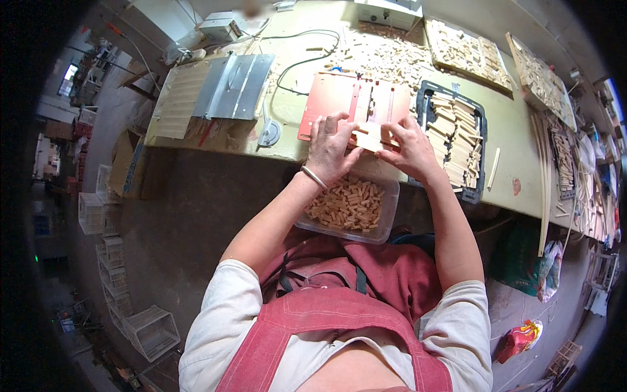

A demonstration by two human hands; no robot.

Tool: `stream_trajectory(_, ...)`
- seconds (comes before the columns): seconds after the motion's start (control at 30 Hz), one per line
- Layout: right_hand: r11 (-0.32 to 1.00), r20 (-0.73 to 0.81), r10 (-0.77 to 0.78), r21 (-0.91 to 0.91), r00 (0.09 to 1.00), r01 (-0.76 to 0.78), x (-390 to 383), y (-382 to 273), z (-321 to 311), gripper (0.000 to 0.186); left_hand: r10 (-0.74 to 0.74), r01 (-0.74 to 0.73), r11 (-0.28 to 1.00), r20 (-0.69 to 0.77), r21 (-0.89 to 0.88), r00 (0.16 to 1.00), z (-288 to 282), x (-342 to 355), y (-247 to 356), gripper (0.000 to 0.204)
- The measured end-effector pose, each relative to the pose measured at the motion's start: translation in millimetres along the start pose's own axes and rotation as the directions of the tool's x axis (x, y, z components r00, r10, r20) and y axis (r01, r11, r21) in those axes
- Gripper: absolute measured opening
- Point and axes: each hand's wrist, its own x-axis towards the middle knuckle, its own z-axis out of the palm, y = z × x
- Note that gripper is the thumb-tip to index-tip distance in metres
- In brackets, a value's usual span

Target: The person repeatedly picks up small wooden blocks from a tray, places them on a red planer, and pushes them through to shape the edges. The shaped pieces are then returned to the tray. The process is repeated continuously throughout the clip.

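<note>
Several short pale wooden strips [369, 139] lie side by side between my hands, over the near edge of a red metal plate [323, 98] with a slot across it. My left hand [330, 149], with a bracelet at the wrist, closes thumb and fingers on the strips' left end. At their right end my right hand [411, 151] pinches them between thumb and fingers. Just below my hands, a clear plastic tub [386, 212] holds many small cut wooden blocks [346, 204]. My fingers partly hide the strips and the slot.
A black crate [482, 147] of longer wooden strips stands to the right on the table [516, 170]. Small blocks [385, 55] are heaped behind the red plate. A grey metal plate [236, 85] sits at left, beside a round gauge [269, 133]. A black cable [287, 72] curves across.
</note>
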Motion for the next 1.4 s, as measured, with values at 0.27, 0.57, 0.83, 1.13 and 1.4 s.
stream_trajectory(0.27, 0.992, -0.301, 0.016, 0.124, 0.954, 0.022, -2.6, 4.7, 17.4, 0.075, -0.071, 0.074, 0.996, 0.060, -0.051, 0.996, -4.9, -0.8, -8.8, 0.061)
stream_trajectory(0.57, 0.671, -0.446, 0.333, 0.731, 0.831, 0.123, 11.2, -24.0, 61.2, 0.060, -0.098, 0.107, 0.990, 0.096, -0.095, 0.991, -5.3, 0.9, -14.0, 0.062)
stream_trajectory(0.83, 0.447, -0.437, 0.406, 0.861, 0.803, 0.242, 28.3, -21.2, 71.6, 0.054, -0.065, 0.071, 0.995, 0.098, -0.068, 0.993, -5.6, 8.2, -18.1, 0.062)
stream_trajectory(1.13, 0.296, -0.298, 0.382, 0.936, 0.875, 0.189, 31.6, -31.8, 67.2, 0.058, -0.039, 0.039, 0.999, 0.232, 0.003, 0.972, -4.7, 22.5, -29.3, 0.070)
stream_trajectory(1.4, 0.213, -0.280, 0.422, 0.955, 0.862, 0.205, 34.7, -23.6, 67.9, 0.053, -0.038, 0.029, 0.999, 0.352, 0.029, 0.935, -10.4, 38.1, -29.5, 0.066)
